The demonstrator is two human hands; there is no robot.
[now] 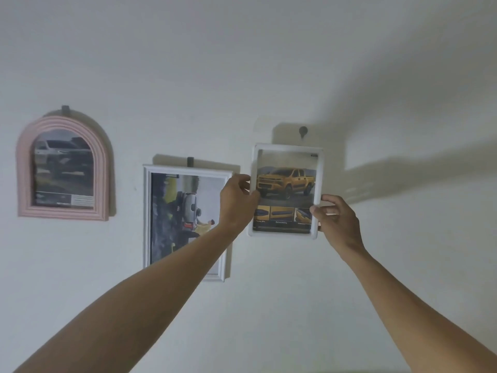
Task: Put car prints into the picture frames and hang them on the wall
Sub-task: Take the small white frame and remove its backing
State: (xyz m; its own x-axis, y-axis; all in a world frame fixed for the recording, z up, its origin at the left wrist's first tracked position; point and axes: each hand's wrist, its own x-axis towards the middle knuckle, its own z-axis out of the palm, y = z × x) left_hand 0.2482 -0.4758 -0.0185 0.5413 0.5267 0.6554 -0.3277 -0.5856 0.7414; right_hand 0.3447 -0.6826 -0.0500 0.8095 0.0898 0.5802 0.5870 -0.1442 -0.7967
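Frames: three, each with one car print; both hands grip one (286,146).

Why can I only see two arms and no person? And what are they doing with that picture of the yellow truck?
The camera sits on the person's head, so you see only their own arms reaching out. The left hand and right hand grip the sides of a small white frame holding a yellow truck print, just below a wall hook. Two frames already hang: a pink arched frame and a large white frame, each holding a car print.
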